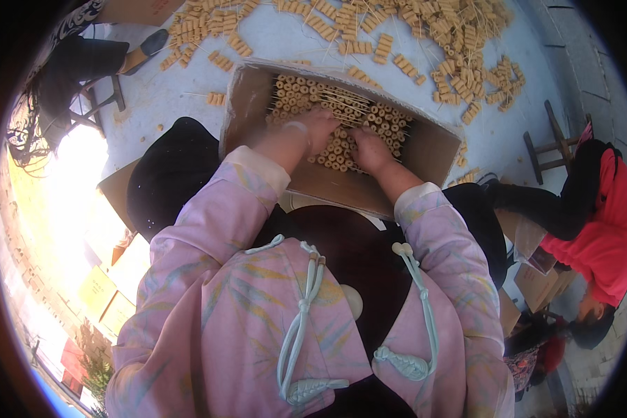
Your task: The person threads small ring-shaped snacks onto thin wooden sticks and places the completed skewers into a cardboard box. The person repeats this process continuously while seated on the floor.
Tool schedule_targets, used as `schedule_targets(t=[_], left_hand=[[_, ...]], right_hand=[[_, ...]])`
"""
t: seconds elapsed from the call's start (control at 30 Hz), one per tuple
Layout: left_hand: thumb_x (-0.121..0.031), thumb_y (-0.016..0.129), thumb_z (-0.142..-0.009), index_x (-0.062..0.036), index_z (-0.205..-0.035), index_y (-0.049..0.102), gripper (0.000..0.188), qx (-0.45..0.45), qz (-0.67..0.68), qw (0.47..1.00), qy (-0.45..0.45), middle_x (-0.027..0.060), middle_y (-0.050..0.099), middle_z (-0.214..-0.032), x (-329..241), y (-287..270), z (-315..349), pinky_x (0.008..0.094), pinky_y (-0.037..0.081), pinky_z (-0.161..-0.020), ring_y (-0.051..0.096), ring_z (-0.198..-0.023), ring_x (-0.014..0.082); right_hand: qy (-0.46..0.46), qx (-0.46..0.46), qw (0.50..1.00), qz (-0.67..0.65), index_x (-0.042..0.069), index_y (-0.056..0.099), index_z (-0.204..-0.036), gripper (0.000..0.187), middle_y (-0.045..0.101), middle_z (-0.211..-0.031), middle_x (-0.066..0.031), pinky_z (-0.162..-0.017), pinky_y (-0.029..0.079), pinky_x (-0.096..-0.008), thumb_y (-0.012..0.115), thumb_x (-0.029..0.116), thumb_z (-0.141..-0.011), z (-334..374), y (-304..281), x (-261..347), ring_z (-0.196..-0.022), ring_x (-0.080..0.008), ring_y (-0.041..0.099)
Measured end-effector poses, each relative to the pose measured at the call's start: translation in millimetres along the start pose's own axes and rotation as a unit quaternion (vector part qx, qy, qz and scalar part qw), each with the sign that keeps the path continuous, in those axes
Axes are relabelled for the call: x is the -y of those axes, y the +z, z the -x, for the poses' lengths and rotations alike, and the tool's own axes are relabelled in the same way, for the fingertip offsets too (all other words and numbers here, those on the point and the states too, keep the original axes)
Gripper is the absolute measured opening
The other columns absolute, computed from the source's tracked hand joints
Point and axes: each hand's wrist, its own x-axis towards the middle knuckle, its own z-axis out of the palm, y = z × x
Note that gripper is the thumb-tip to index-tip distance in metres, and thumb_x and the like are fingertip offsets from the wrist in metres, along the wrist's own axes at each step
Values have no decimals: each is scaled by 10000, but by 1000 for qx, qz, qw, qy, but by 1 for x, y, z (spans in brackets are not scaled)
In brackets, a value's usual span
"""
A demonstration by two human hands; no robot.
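Note:
An open cardboard box (425,143) stands in front of me, packed with rows of skewers (296,94) threaded with tan, ring-shaped pieces. Both my hands reach down inside it. My left hand (318,127) is closed, its fingers curled around skewers near the middle of the rows. To its right, my right hand (370,149) is also closed, fingertips bent in on skewers beside the ring ends. Bare sticks (348,104) show just beyond the two hands. The undersides of my fingers are hidden, so how many skewers they grip is unclear.
A large heap of loose skewers (460,42) spreads over the pale surface (188,104) beyond the box. A person in red (592,230) sits at the right by a wooden stool (554,143). Another person's leg (94,59) shows at the upper left. Cardboard boxes (97,289) stand lower left.

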Motion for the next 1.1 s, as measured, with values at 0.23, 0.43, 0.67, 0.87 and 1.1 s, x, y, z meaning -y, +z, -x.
schedule_targets(t=[0.23, 0.43, 0.67, 0.87, 1.1], left_hand=[[-172, 812, -653, -82, -1382, 456, 816, 98, -52, 994, -14, 126, 488, -1363, -10, -18, 8, 405, 341, -1099, 418, -1295, 332], [-186, 847, -619, -94, -1407, 416, 903, 95, -98, 991, -16, 112, 488, -1367, -18, -19, 12, 411, 336, -1096, 413, -1304, 328], [-180, 836, -624, -80, -1394, 432, 875, 88, -99, 991, -6, 103, 505, -1337, -8, -7, 10, 403, 354, -1071, 441, -1272, 305], [-237, 819, -631, -57, -1358, 458, 831, 42, -73, 996, -19, 128, 497, -1320, -28, -15, 14, 421, 321, -1083, 435, -1266, 314], [-240, 740, -711, -71, -1325, 492, 683, 62, -89, 994, -3, 141, 514, -1257, -39, -12, 6, 445, 276, -1100, 446, -1241, 318]], right_hand=[[1, 5, 1000, 20, 73, 588, -1207, 457, 568, -1196, -170, -935, 475, -405, 679, 68, -759, -1, 0, 0, -1106, -347, 569], [-2, -2, 999, 32, 87, 581, -1194, 451, 568, -1208, -154, -916, 488, -406, 701, 101, -759, -1, 2, -2, -1101, -336, 580], [-9, -3, 1000, 26, 90, 585, -1166, 434, 588, -1174, -146, -904, 493, -415, 713, 111, -752, -3, 4, -5, -1086, -336, 589], [-9, -7, 999, 40, 78, 583, -1133, 373, 585, -1171, -165, -892, 499, -410, 671, 91, -770, 1, 6, -2, -1066, -336, 597], [-8, 54, 995, 80, 45, 604, -1119, 301, 619, -1128, -161, -890, 505, -408, 597, 108, -825, 14, -33, 53, -1037, -323, 617]])
